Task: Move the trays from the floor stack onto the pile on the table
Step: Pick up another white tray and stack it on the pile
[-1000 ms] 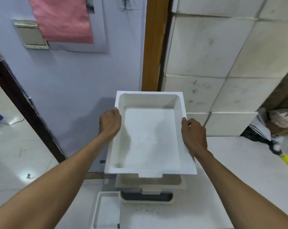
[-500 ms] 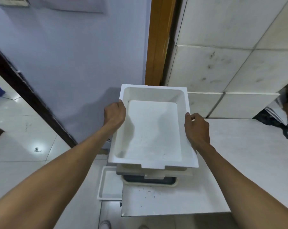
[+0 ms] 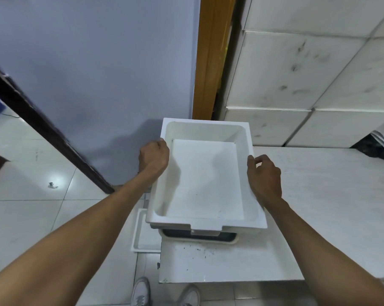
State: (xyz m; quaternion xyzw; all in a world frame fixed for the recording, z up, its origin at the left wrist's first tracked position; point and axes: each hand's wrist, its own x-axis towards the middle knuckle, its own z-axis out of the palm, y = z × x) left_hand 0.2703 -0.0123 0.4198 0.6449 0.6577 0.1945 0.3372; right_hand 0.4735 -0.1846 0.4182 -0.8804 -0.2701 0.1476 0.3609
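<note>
Head: left hand [image 3: 154, 156], right hand [image 3: 265, 176] hold tray [image 3: 206, 180] on pile [image 3: 205, 233].

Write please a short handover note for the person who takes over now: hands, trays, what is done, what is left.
Left hand: grips the left rim of the white tray.
Right hand: holds its right rim.
Tray: on or just above the pile on the table; I cannot tell if it is seated.
Done: tray brought to the pile.
To do: release it, then fetch the floor tray beside the table.
</note>
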